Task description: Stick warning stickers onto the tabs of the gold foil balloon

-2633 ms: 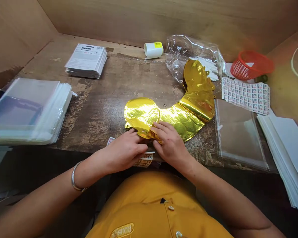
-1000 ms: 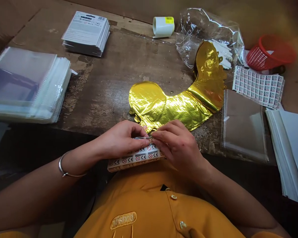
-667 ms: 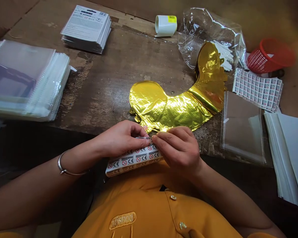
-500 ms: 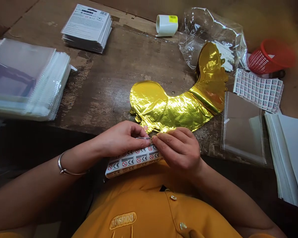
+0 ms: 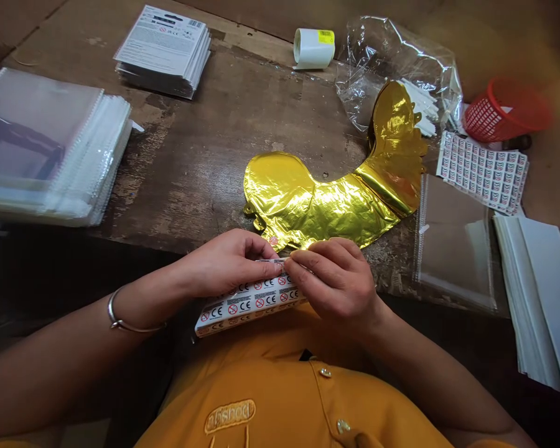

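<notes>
A white sheet of CE stickers [image 5: 249, 303] lies folded or bent at the table's front edge, above my lap. My left hand [image 5: 233, 262] grips its upper edge between thumb and fingers. Close beside it, my right hand [image 5: 335, 278] is closed in a pinch at the sheet's top edge; what its fingertips hold is too small to tell. Just beyond both hands, a flat gold foil balloon [image 5: 326, 208] rests on the table, with a small reddish mark near its lower left edge.
Clear plastic sleeves [image 5: 37, 149] are piled at left, packaged cards [image 5: 161, 53] behind them. A white roll [image 5: 314, 48], clear bag [image 5: 354, 68], red basket [image 5: 504, 112], small sticker sheet [image 5: 483, 171], single sleeve [image 5: 455, 242] and white cards [image 5: 546, 286] lie at back and right.
Both hands remain almost where they were, still pinching at the sheet's edge. The view has shifted very slightly.
</notes>
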Tool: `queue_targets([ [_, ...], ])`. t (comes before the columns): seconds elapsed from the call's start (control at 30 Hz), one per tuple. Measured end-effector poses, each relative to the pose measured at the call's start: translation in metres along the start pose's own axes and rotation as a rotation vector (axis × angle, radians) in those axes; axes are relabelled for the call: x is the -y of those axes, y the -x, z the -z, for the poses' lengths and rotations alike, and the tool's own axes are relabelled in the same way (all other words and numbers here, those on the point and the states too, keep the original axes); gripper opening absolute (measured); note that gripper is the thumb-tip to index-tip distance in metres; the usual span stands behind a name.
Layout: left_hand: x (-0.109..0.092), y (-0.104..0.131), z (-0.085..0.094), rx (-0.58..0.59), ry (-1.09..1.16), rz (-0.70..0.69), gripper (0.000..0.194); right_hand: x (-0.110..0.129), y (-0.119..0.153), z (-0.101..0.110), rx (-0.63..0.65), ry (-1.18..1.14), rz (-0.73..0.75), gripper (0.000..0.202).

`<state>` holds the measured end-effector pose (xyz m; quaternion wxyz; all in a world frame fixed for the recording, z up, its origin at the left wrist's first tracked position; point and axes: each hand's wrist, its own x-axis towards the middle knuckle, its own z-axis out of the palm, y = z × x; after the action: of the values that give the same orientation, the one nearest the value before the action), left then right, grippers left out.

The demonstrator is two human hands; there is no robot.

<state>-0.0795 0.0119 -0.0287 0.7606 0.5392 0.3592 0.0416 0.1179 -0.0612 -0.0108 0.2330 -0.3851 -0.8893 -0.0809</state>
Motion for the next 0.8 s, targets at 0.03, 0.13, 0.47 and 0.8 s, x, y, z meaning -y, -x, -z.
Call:
queue_targets([
  [0.03,0.0,0.0,0.0,0.001,-0.002,-0.003,0.029,0.0,0.0,-0.001,0.002,-0.001,0.005,0.013],
  [0.13,-0.002,0.001,0.001,0.024,-0.023,-0.024,0.026,0.0,0.0,-0.004,0.045,-0.034,-0.055,0.009],
  [0.47,-0.01,0.022,-0.007,-0.281,-0.91,-0.37,0.013,-0.003,-0.013,0.015,-0.026,-0.511,-0.601,0.006],
  [0.8,0.028,0.008,-0.001,-0.299,-1.344,-0.747,0.015,-0.037,-0.02,-0.036,-0.033,-0.45,-0.881,0.008],
])
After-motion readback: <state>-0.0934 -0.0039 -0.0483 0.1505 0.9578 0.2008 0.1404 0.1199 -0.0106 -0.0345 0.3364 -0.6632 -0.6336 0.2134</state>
